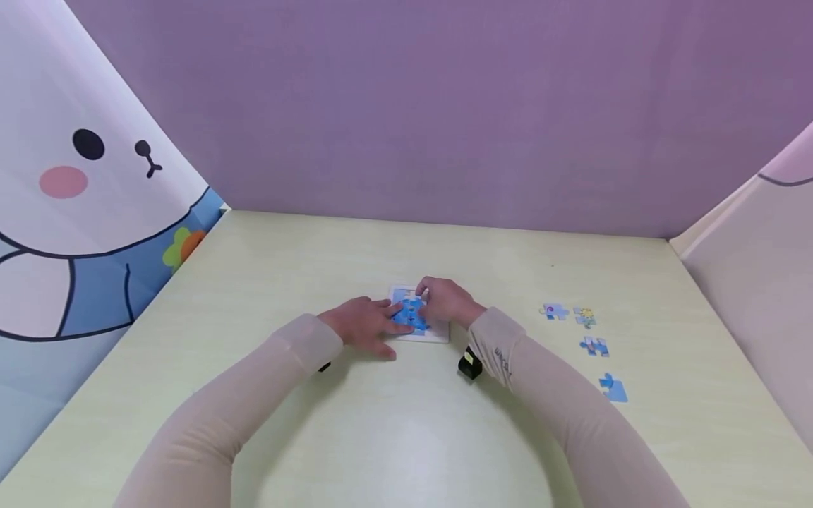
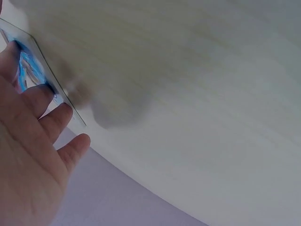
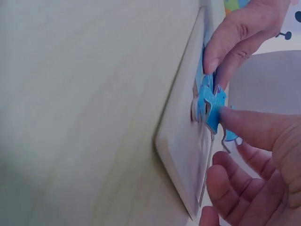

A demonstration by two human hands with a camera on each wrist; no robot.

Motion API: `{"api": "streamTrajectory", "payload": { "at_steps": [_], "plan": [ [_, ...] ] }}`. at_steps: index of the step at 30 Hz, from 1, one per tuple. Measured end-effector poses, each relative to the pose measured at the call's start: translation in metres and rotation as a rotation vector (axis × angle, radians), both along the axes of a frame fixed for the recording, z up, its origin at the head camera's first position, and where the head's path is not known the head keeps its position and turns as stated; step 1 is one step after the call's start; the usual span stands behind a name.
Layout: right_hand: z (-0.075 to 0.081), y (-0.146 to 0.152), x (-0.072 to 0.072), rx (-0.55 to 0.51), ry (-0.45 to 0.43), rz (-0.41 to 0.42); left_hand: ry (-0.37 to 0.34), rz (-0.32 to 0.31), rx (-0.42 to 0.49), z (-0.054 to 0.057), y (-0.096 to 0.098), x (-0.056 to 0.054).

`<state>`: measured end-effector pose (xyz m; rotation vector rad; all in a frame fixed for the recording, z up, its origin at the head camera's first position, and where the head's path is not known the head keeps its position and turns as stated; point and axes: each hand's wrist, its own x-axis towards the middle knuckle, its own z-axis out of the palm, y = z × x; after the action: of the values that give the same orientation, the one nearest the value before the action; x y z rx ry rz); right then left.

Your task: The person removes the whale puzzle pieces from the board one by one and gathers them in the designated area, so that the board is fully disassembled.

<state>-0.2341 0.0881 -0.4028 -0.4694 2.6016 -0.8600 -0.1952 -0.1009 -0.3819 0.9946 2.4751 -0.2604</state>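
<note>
A white-rimmed puzzle tray (image 1: pixel 438 334) lies on the table, partly filled with blue jigsaw pieces (image 1: pixel 406 314). My left hand (image 1: pixel 368 323) comes in from the left, its spread fingers resting on the pieces in the tray; in the left wrist view those fingers (image 2: pixel 56 117) reach over the tray's edge. From the right, my right hand (image 1: pixel 447 302) bends over the tray's right side. A tilted blue puzzle piece (image 3: pixel 215 110) is in its grip, the thumb against it, raised over the tray beside the left fingertips. The fingers partly hide the picture.
To the right on the table lie loose puzzle pieces: a purple-blue one (image 1: pixel 555 311), a yellow one (image 1: pixel 585 317), a blue-and-brown one (image 1: pixel 595 346) and a blue corner piece (image 1: pixel 613 388). A purple wall (image 1: pixel 444 113) rises at the back, a printed panel (image 1: pixel 95 212) at left.
</note>
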Motion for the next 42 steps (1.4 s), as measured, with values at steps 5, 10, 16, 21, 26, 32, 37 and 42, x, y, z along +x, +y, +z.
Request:
{"api": "streamTrajectory", "payload": {
  "at_steps": [5,10,16,21,26,32,37,42],
  "plan": [
    [0.000,0.004,0.003,-0.115,0.022,-0.041,0.003,-0.014,0.025,-0.001,-0.001,-0.001],
    [-0.003,0.009,0.011,-0.209,0.053,-0.041,0.039,-0.063,0.067,-0.002,-0.005,-0.002],
    [-0.007,0.023,0.024,-0.298,0.148,-0.088,0.115,-0.148,0.098,-0.004,-0.005,-0.004],
    [-0.008,0.036,0.026,-0.327,0.187,-0.111,0.122,-0.141,0.107,-0.004,-0.008,-0.004],
    [-0.005,0.043,0.023,-0.309,0.196,-0.109,0.125,-0.116,0.104,-0.005,-0.012,-0.003],
    [-0.002,0.054,0.024,-0.272,0.183,-0.116,0.115,-0.114,0.129,-0.007,-0.016,-0.004],
    [-0.003,0.073,0.026,-0.269,0.192,-0.106,0.136,-0.182,0.190,-0.012,-0.022,-0.007],
    [-0.009,0.092,0.023,-0.254,0.171,-0.123,0.127,-0.165,0.176,-0.009,-0.020,-0.005]
  ]
}}
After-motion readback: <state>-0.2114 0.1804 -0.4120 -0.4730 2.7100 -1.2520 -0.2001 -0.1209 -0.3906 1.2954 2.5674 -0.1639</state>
